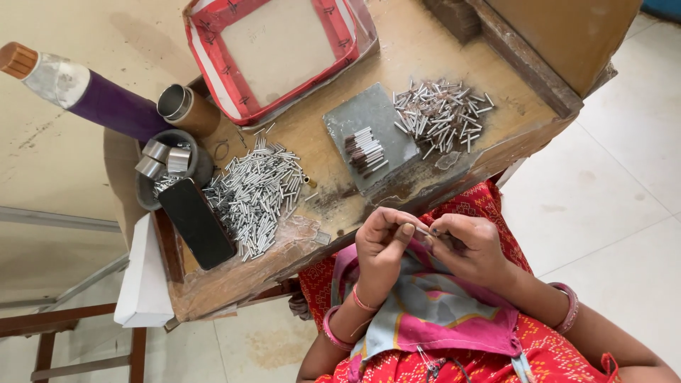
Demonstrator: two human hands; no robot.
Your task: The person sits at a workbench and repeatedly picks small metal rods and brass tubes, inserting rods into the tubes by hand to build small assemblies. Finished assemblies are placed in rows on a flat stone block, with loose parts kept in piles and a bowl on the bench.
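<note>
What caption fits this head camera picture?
Left hand and right hand pinch a small metal tube beside a wooden table.

A thin silver metal tube (423,230) pinched between both hands is mostly hidden by fingertips (407,229); the red-and-white fabric tray (213,64) at the wooden surface's (418,50) far edge is cut off.

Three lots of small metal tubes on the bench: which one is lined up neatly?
The small row on the grey block; the left pile and right pile are loose heaps.
</note>
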